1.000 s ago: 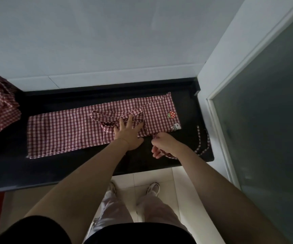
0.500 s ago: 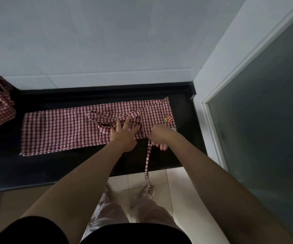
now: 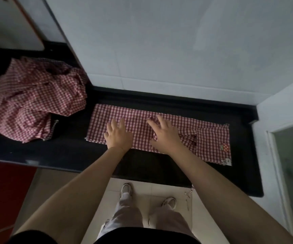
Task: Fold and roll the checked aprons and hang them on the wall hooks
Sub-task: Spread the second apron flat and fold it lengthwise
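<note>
Folded checked apron (image 3: 159,129) lies as a long strip on the black tabletop (image 3: 68,152), near its back edge by the wall. Both hands press flat on it, fingers straight & spread, holding nothing: left hand (image 3: 118,135) near strip's left end, right hand (image 3: 165,134) mid-strip on a bunched fold. Strawberry patch (image 3: 224,147) at right end, partly blurred. Crumpled apron pile (image 3: 33,99) sits left, apart from strip. Thin strap (image 3: 188,194) dangles off front edge, hard to make out.
</note>
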The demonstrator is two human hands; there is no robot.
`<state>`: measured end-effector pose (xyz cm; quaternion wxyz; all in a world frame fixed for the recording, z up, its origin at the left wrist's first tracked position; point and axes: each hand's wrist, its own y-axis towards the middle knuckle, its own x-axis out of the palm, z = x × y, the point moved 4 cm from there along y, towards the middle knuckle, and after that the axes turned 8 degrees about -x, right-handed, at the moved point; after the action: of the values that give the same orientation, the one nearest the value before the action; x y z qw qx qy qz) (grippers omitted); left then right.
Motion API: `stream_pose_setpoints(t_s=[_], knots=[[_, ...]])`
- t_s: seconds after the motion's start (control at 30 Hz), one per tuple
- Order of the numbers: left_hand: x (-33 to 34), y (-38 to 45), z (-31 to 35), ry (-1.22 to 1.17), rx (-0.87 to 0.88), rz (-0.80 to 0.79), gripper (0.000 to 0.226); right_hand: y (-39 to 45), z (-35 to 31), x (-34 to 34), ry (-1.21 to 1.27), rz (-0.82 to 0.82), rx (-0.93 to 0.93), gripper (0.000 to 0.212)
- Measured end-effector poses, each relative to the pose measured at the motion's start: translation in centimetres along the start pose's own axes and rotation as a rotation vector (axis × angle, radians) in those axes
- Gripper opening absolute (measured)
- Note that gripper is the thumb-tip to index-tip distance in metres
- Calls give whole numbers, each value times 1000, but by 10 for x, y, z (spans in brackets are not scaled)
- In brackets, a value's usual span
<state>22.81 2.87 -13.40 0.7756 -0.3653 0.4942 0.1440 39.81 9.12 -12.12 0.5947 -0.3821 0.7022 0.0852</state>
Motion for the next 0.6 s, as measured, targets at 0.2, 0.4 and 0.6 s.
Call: stream_pose_setpoints(t_s=[0.2, 0.4, 0.6], knots=[[-29, 41, -77, 65, -102, -44, 44, 51, -57, 17, -95, -140, 5, 89], [-57, 79, -114, -334, -324, 14, 54, 75, -67, 16, -131, -235, 133, 100], [-56, 112, -116, -822, -504, -375, 41, 85, -66, 15, -244, -241, 158, 114]])
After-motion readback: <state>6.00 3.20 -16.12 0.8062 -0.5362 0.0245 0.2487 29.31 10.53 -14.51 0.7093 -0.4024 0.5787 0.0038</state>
